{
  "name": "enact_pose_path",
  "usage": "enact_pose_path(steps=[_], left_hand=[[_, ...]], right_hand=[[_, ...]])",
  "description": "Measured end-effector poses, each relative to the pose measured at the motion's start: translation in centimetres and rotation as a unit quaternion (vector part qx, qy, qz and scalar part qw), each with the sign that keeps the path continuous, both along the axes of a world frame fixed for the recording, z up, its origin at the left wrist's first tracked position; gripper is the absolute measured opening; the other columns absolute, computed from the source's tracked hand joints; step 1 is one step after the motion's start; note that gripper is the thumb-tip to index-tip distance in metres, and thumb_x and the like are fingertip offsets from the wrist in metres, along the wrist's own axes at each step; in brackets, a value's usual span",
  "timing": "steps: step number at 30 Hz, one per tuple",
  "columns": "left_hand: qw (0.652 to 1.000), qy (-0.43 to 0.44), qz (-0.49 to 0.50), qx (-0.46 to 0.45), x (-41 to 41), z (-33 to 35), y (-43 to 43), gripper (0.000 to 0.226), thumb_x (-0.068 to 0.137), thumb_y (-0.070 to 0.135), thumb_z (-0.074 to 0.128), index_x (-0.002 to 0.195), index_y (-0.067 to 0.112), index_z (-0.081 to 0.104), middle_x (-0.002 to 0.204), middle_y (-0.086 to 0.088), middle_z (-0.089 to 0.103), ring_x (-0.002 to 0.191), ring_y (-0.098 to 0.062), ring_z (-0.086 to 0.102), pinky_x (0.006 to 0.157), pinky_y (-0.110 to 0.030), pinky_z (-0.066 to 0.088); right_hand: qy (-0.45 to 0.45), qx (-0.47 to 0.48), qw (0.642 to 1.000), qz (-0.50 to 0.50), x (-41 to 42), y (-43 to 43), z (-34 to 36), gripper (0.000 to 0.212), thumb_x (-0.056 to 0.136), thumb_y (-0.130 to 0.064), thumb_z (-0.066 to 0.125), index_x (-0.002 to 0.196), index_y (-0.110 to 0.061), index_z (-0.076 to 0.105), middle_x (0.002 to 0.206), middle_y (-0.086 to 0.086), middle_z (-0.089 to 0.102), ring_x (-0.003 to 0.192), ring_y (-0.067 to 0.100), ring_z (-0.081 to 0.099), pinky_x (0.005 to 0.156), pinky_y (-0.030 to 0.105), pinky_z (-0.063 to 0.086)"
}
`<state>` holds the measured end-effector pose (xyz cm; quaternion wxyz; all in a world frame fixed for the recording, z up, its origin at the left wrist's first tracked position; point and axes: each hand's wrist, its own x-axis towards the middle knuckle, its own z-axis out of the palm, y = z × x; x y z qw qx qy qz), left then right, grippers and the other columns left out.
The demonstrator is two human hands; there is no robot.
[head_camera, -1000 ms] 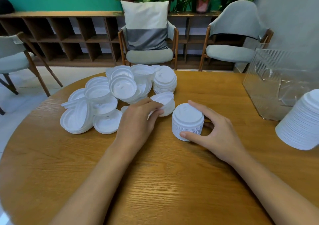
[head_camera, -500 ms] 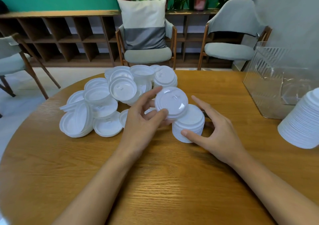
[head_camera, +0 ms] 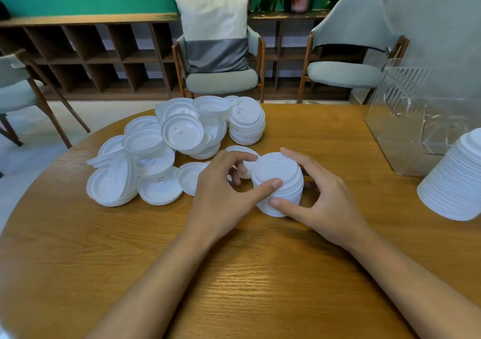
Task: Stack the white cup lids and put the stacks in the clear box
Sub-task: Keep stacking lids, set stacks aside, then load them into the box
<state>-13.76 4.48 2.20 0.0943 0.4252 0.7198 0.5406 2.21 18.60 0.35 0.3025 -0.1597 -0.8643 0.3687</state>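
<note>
A stack of white cup lids [head_camera: 279, 180] stands on the round wooden table [head_camera: 234, 273] in front of me. My left hand [head_camera: 221, 193] pinches its top lid between thumb and fingers. My right hand [head_camera: 320, 198] cups the stack's right side, thumb low at its front. A loose pile of white lids [head_camera: 156, 156] lies to the left, with a short neat stack [head_camera: 247, 125] behind. A tall lid stack [head_camera: 458, 180] lies at the right edge. The clear box [head_camera: 416, 120] stands at the far right.
Three chairs stand around the table: one behind with a grey and white cushion [head_camera: 216, 34], one at back right [head_camera: 348, 42], one at far left [head_camera: 18, 88]. A wooden shelf unit [head_camera: 86, 52] runs along the green wall. The near half of the table is bare wood.
My left hand picked a lid from the pile, carried it right and set it on top of the stack. My right hand stayed around the stack.
</note>
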Motion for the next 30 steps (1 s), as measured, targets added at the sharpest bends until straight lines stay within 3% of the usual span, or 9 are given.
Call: enact_pose_path(steps=[3,5,10,18,21,24,27,30], left_hand=[[0.996,-0.033,-0.085,-0.007,-0.2,0.1,-0.1,0.055,0.081,0.037,0.089,0.132,0.035,0.066,0.125,0.017,0.067,0.12,-0.001,0.061,0.096,-0.024,0.054],[0.989,-0.069,-0.129,-0.007,-0.4,0.2,-0.2,0.06,0.084,0.026,0.087,0.14,0.033,0.063,0.132,0.016,0.068,0.129,-0.001,0.059,0.106,-0.033,0.053],[0.996,-0.025,-0.082,0.004,-0.3,0.1,0.0,0.064,0.075,0.039,0.093,0.133,0.032,0.068,0.125,0.015,0.071,0.124,-0.006,0.064,0.103,-0.036,0.055],[0.998,0.019,-0.064,0.013,-0.1,-0.4,0.2,0.06,0.072,0.042,0.095,0.125,0.028,0.07,0.122,0.015,0.069,0.12,-0.008,0.063,0.092,-0.024,0.054],[0.997,0.014,-0.073,0.01,-0.1,-0.7,0.2,0.061,0.072,0.042,0.095,0.124,0.026,0.068,0.123,0.016,0.067,0.12,-0.006,0.062,0.093,-0.026,0.054],[0.996,0.031,-0.08,0.001,-0.3,-1.0,0.3,0.062,0.072,0.046,0.094,0.124,0.025,0.067,0.123,0.018,0.065,0.119,-0.006,0.061,0.093,-0.027,0.054],[0.994,0.064,-0.088,0.0,-0.6,-0.9,0.2,0.058,0.08,0.059,0.078,0.125,0.025,0.068,0.123,0.019,0.066,0.12,-0.006,0.061,0.094,-0.022,0.049],[0.993,0.103,-0.054,0.035,-1.2,-0.8,0.0,0.041,0.102,0.05,0.055,0.126,0.021,0.071,0.123,0.015,0.071,0.119,-0.004,0.063,0.095,-0.016,0.045]], right_hand=[[-0.001,0.002,1.0,0.014,0.0,-0.2,0.0,0.083,0.078,-0.041,0.089,0.151,-0.034,0.051,0.141,-0.024,0.058,0.133,-0.001,0.053,0.102,0.013,0.044],[-0.003,0.001,1.0,0.019,0.1,-0.3,0.1,0.084,0.078,-0.041,0.089,0.152,-0.036,0.049,0.141,-0.025,0.057,0.133,-0.002,0.052,0.102,0.013,0.044],[-0.006,-0.04,0.999,0.02,0.0,-0.4,0.2,0.099,0.072,-0.051,0.087,0.156,-0.045,0.037,0.138,-0.025,0.058,0.133,-0.003,0.051,0.099,0.011,0.046],[-0.016,-0.025,0.999,0.019,0.0,-0.2,0.0,0.094,0.07,-0.054,0.087,0.154,-0.037,0.047,0.134,-0.023,0.058,0.13,-0.004,0.05,0.097,0.008,0.043],[-0.019,-0.021,0.999,0.021,0.0,-0.1,-0.1,0.094,0.071,-0.051,0.089,0.154,-0.037,0.047,0.133,-0.02,0.06,0.13,-0.001,0.052,0.097,0.009,0.043],[-0.027,-0.017,0.999,0.019,0.0,-0.2,-0.1,0.095,0.069,-0.054,0.088,0.154,-0.04,0.047,0.137,-0.025,0.057,0.131,-0.007,0.049,0.1,0.008,0.041],[-0.026,-0.009,1.0,0.01,0.0,-0.4,-0.1,0.09,0.07,-0.053,0.089,0.151,-0.041,0.05,0.139,-0.028,0.057,0.131,-0.009,0.05,0.103,0.012,0.042],[-0.021,0.01,1.0,-0.01,0.0,-0.2,-0.2,0.087,0.072,-0.047,0.092,0.149,-0.04,0.053,0.137,-0.027,0.059,0.13,-0.008,0.052,0.104,0.012,0.041]])
